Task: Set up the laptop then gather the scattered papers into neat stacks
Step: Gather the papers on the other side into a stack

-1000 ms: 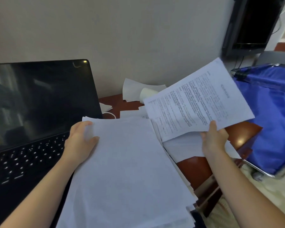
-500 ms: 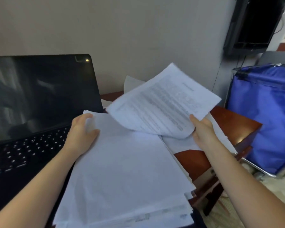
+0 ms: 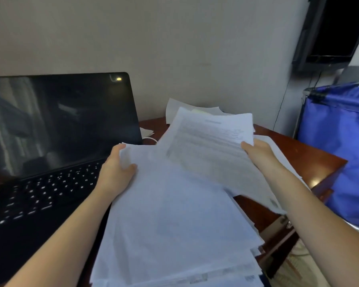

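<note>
A black laptop stands open on the left, its screen dark. Beside it, my left hand grips the far left corner of a thick stack of white papers that reaches toward me. My right hand holds a printed sheet by its right edge, low over the stack's far right part. More loose sheets lie behind against the wall, and some show under my right arm.
The reddish wooden table ends at the right, with a drawer edge below. A blue fabric bag on a metal frame stands beside it. A dark monitor hangs at the upper right. A white cable lies behind the stack.
My right hand has swung the printed sheet leftward and down, from held up over the table's right side to just above the stack. My left hand has kept its grip on the stack's corner.
</note>
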A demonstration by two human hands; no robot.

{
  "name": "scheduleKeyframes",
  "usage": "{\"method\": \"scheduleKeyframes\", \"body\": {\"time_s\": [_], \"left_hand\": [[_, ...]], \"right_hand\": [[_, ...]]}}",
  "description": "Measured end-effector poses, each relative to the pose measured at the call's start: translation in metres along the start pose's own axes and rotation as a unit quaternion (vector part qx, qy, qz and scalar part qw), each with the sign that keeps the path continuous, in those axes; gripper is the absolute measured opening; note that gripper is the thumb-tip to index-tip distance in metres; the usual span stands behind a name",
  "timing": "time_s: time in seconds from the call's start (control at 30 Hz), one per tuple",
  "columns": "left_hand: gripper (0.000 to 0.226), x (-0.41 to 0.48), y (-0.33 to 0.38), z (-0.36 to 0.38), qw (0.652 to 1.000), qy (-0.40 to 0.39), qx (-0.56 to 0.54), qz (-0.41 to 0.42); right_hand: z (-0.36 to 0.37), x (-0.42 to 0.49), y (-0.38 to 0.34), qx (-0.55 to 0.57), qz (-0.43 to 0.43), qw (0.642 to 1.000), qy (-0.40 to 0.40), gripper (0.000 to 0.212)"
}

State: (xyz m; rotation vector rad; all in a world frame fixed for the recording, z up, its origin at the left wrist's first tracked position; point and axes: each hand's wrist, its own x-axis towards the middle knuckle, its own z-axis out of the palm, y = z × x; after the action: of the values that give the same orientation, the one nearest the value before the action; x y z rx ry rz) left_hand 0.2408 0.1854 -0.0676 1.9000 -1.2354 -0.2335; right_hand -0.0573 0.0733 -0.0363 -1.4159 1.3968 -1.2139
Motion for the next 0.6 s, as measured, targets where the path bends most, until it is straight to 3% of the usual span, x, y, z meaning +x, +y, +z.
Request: {"method": "scheduleKeyframes", "body": {"time_s": [0.17,0.23,0.33,0.4,0.47,0.53,0.6], "left_hand": [[0.037,0.006,-0.007,-0.001,0.996,0.006,-0.081,-0.027],[0.043,0.007,-0.006,-0.002,0.995,-0.014,-0.095,-0.038],[0.065,0.008,-0.004,0.0,0.996,-0.062,-0.047,-0.046],[0.074,0.009,-0.003,0.001,0.997,-0.066,-0.016,-0.038],[0.088,0.009,-0.002,0.003,0.997,-0.063,-0.014,-0.033],[0.093,0.008,-0.002,0.005,0.999,-0.049,-0.009,-0.016],[0.089,0.007,-0.001,0.006,0.999,-0.038,0.017,0.007]], "right_hand": [[0.035,-0.021,-0.001,-0.078,-0.102,0.981,-0.147,0.031],[0.048,-0.028,0.003,-0.126,-0.141,0.959,-0.209,0.035],[0.065,-0.038,0.004,-0.204,-0.183,0.945,-0.179,0.037],[0.073,-0.046,0.004,-0.303,-0.221,0.915,-0.148,0.039],[0.073,-0.049,0.006,-0.365,-0.246,0.882,-0.168,0.038],[0.058,-0.038,0.005,-0.42,-0.21,0.867,-0.165,0.044],[0.031,-0.015,0.002,-0.476,-0.12,0.862,-0.122,0.059]]}}
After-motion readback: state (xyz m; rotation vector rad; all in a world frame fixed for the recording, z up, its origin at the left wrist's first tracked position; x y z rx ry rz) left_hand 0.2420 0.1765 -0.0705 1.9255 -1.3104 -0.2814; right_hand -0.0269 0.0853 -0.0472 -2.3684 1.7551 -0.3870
